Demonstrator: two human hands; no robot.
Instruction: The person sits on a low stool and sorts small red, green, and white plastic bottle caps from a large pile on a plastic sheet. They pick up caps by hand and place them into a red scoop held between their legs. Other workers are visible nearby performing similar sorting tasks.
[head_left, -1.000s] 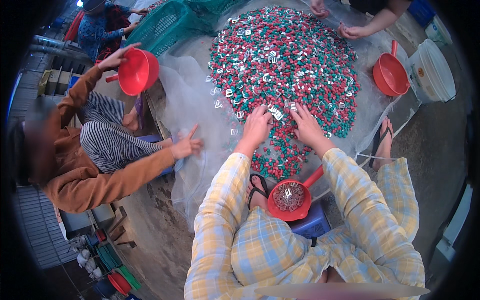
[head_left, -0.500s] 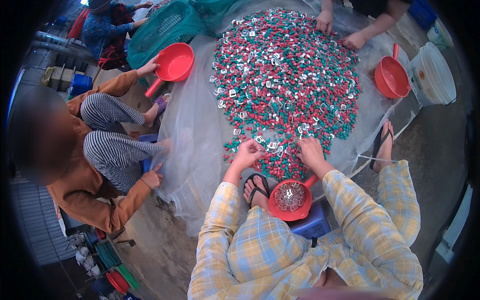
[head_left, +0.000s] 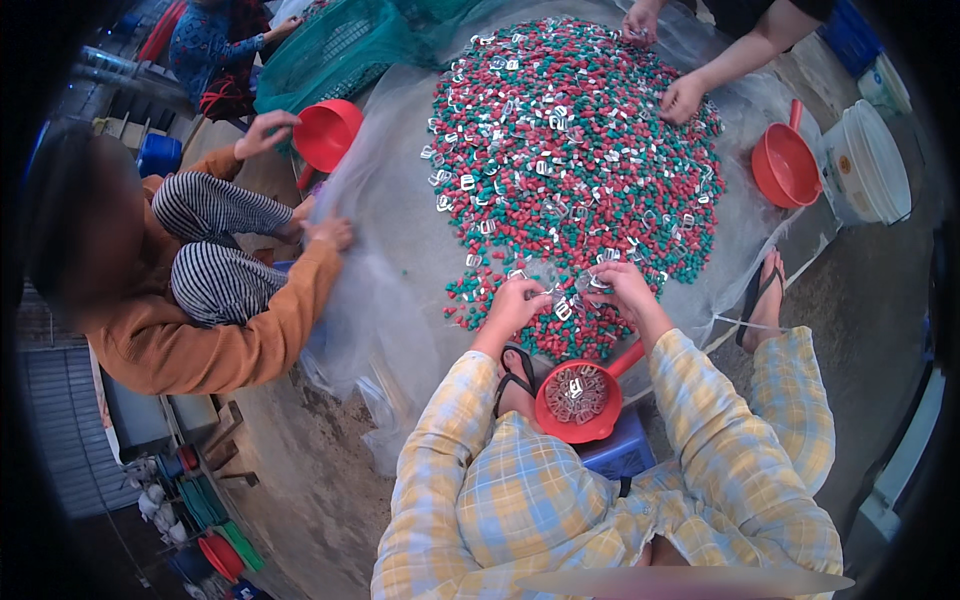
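A broad heap of small red and green pellets [head_left: 600, 170] lies on a pale sheet, with white and clear plastic slider buckles [head_left: 558, 118] scattered through it. Over the near end of the heap, my left hand [head_left: 518, 305] has its fingers pinched together; what they hold, if anything, is too small to make out. A short way to its right, my right hand [head_left: 625, 287] pinches a clear slider buckle [head_left: 592, 282]. White buckles lie between the two hands. Just below them, a red long-handled scoop [head_left: 552, 425] holds many clear buckles and a white one on top.
The scoop rests by a blue stool [head_left: 620, 450]. Another red scoop [head_left: 785, 165] and white buckets [head_left: 868, 165] stand at the right. At left, a person in an orange top sits by a red scoop [head_left: 328, 135]. Another person's hands [head_left: 683, 97] work the far heap; green netting [head_left: 340, 60] lies behind.
Both my hands have shifted slightly, the left one to the right and the right one upward. The seated person's lower hand has reached onto the sheet. Across the heap, the other person's hands have spread apart.
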